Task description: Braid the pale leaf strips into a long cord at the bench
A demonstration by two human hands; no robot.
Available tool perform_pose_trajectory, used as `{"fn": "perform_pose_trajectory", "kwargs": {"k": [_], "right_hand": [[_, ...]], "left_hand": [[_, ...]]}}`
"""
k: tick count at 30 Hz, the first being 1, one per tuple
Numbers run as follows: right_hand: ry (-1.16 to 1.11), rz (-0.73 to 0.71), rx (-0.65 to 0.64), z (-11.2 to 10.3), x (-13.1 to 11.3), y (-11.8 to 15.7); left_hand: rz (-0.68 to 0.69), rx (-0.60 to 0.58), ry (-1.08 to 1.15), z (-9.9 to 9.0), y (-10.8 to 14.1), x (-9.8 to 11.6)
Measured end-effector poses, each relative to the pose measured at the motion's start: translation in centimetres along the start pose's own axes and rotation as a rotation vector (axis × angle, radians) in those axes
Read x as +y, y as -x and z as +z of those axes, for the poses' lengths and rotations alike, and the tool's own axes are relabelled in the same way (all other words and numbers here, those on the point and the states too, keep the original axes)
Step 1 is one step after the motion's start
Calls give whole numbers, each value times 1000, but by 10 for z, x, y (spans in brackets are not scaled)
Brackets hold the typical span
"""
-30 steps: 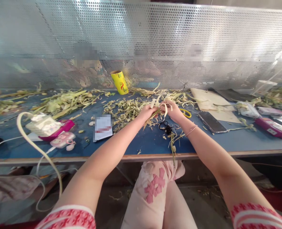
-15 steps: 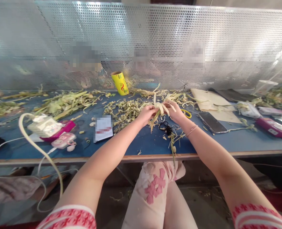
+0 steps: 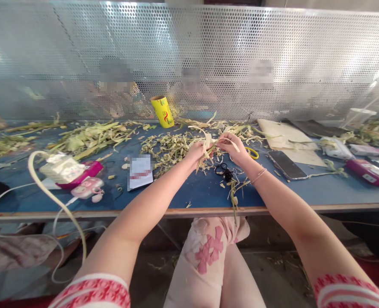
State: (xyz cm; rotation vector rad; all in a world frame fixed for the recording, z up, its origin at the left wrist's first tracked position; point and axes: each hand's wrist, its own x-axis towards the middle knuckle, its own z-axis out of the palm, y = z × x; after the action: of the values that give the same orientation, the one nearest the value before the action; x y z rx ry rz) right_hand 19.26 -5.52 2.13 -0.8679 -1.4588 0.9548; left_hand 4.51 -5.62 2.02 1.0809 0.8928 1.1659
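Observation:
Pale, dried plant strips (image 3: pixel 208 143) are held between my two hands above the blue table. My left hand (image 3: pixel 196 155) is closed around the lower part of the strips, with loose ends sticking up and hanging down. My right hand (image 3: pixel 232 147) pinches a strip at the right side, and one pale strip curves over its fingers. Just behind and left of my hands spreads a heap of short curled plant pieces (image 3: pixel 164 149). Under my right hand lie a black cord (image 3: pixel 224 172) and stringy scraps. A yellow ring (image 3: pixel 253 153) sits beside my right wrist.
A yellow tube (image 3: pixel 162 112) stands tilted by the perforated metal screen (image 3: pixel 228 55). Leafy stalks (image 3: pixel 90 139) lie at the left. A power adapter (image 3: pixel 63 171) with cables and a phone-like device (image 3: pixel 140 173) are nearer. A phone (image 3: pixel 287 165) and cardboard (image 3: pixel 282 137) lie right.
The held strips have shifted: a pale end now points up and left above my left hand. My right hand has moved slightly, with its strip stretched across the fingers.

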Motion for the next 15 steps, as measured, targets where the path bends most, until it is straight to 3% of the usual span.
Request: {"fn": "perform_pose_trajectory", "kwargs": {"k": [4, 9, 15], "right_hand": [[-18, -4, 0, 1, 2, 0], [28, 96, -66, 6, 4, 2], [63, 110, -33, 5, 8, 0]], "left_hand": [[4, 18, 13, 0, 1, -2], [101, -24, -45, -1, -1, -6], [42, -31, -20, -2, 0, -3]]}}
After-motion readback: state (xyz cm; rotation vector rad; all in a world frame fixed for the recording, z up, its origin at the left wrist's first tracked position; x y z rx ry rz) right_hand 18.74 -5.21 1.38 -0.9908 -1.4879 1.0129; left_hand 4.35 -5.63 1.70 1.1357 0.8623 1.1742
